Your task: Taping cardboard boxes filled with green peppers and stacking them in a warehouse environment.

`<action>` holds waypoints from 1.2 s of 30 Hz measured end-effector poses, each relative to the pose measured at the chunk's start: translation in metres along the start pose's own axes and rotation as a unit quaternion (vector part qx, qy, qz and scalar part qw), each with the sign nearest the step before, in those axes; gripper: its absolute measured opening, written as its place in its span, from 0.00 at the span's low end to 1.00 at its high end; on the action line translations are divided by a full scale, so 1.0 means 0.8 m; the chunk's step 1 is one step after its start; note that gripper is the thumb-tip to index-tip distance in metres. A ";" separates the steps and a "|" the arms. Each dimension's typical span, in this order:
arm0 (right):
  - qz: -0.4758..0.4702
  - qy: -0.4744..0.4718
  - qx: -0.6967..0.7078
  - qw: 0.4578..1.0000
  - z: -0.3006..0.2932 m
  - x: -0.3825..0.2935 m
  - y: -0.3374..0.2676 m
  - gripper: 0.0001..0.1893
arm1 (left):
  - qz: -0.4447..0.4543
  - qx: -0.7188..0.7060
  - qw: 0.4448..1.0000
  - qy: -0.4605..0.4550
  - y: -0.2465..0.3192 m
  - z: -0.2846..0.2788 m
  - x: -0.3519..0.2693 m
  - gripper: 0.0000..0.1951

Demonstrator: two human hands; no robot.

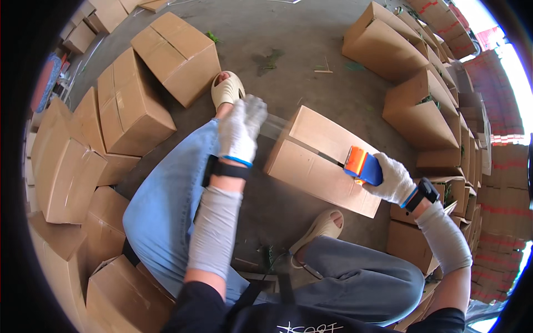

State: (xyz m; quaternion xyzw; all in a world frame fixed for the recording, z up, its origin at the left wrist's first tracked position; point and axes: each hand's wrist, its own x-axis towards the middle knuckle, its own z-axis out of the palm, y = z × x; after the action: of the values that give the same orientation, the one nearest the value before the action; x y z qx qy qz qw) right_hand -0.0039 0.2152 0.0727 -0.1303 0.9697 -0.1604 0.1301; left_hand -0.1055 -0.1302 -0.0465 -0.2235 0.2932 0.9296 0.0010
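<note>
A closed cardboard box lies on the floor between my feet, its top flaps meeting along a lengthwise seam. My right hand, in a white knit glove, grips an orange and blue tape dispenser over the seam near the box's right end. My left hand, gloved too and blurred, hovers to the left of the box. A pale, see-through strip, apparently tape, spans the space between that hand and the box's left edge. Whether the left fingers hold the strip is not plain.
Closed, taped boxes crowd the floor on my left. On my right stand several open cartons, some with green leaves inside. Flattened cardboard stacks rise behind them. Leaf scraps and a small stick litter the concrete floor.
</note>
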 end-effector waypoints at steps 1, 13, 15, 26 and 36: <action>-0.033 0.009 -0.026 0.999 0.011 0.009 -0.004 0.29 | 0.047 0.072 0.994 -0.062 0.015 -0.032 0.027 0.21; -0.055 0.057 -0.018 0.997 0.042 0.030 0.006 0.29 | -0.003 0.575 0.817 -0.044 -0.182 -0.156 0.054 0.19; -0.066 0.064 0.023 0.996 0.047 0.037 -0.010 0.29 | -0.031 0.607 0.784 -0.123 -0.143 -0.185 0.071 0.30; -0.007 0.037 0.022 0.999 0.037 0.024 0.000 0.22 | 0.386 0.864 0.274 -0.173 -0.120 0.043 -0.047 0.34; 0.017 -0.168 -0.037 0.985 -0.055 0.001 0.000 0.23 | 0.387 0.886 0.122 -0.224 -0.123 0.047 -0.034 0.37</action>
State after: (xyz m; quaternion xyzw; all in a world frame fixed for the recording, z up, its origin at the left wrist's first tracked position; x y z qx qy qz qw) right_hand -0.0180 0.2270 0.1130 -0.1436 0.9413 -0.0983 0.2894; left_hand -0.0834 -0.0249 -0.0617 0.2958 0.9456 -0.0957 -0.0961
